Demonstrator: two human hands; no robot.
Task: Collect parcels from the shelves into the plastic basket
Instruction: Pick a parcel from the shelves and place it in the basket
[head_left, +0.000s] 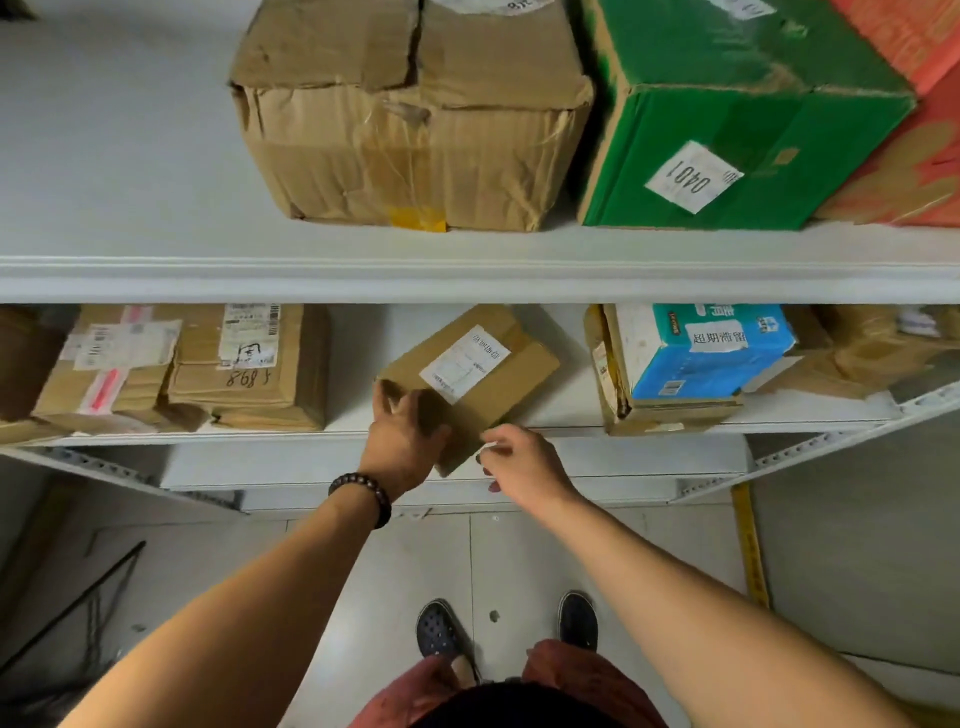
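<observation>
A small brown cardboard parcel (483, 384) with a white label sits tilted at the front edge of the lower shelf (550, 415), partly overhanging it. My left hand (402, 441), with a bead bracelet on its wrist, grips the parcel's near left corner. Just right of the parcel's near edge is my right hand (519, 460), its fingers loosely curled; whether they touch the box is unclear. No plastic basket is in view.
Brown parcels (244, 364) lie on the lower shelf at left, a blue-and-white box (696, 358) on a brown one at right. The upper shelf (467, 275) carries a large crumpled brown box (410, 119), a green box (727, 124) and a red box. My feet stand on tiled floor below.
</observation>
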